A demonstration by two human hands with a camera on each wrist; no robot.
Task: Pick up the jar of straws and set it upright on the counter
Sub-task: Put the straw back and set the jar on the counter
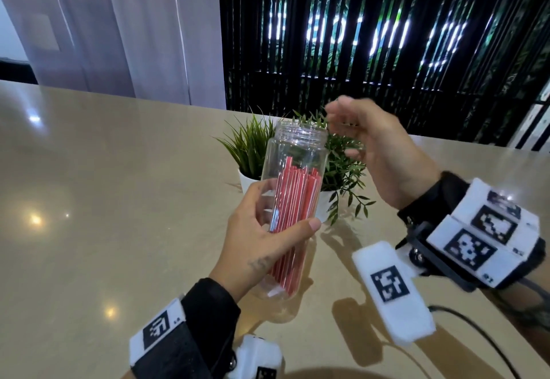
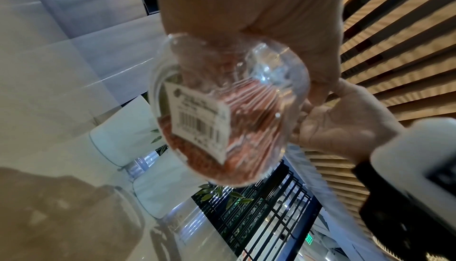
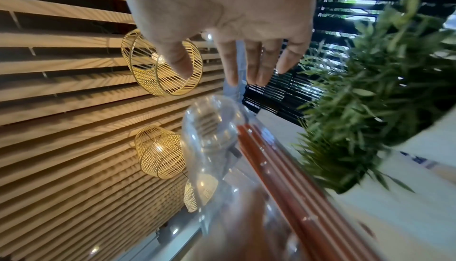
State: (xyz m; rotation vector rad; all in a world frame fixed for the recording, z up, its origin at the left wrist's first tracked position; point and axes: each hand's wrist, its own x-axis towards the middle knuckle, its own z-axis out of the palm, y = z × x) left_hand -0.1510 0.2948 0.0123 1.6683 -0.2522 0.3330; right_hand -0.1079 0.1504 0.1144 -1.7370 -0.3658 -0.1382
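A clear lidless jar (image 1: 297, 155) holds several red straws (image 1: 293, 200). My left hand (image 1: 285, 214) grips its middle, thumb on the near side and fingers behind. The jar stands almost upright, its mouth leaning slightly away from me, with its base just above the beige counter (image 1: 119, 185). The left wrist view looks at the jar's underside (image 2: 259, 118), which carries a barcode label (image 2: 197, 118). My right hand (image 1: 342, 128) hovers open beside the jar's mouth without touching it. From the right wrist its fingers (image 3: 256, 64) hang above the jar's rim (image 3: 212, 128).
Two small green plants in white pots (image 1: 253, 146) (image 1: 342, 170) stand on the counter just behind the jar. A dark slatted screen (image 1: 387, 36) and pale curtains (image 1: 119, 21) close off the far side. A black cable (image 1: 476, 334) trails from my right wrist.
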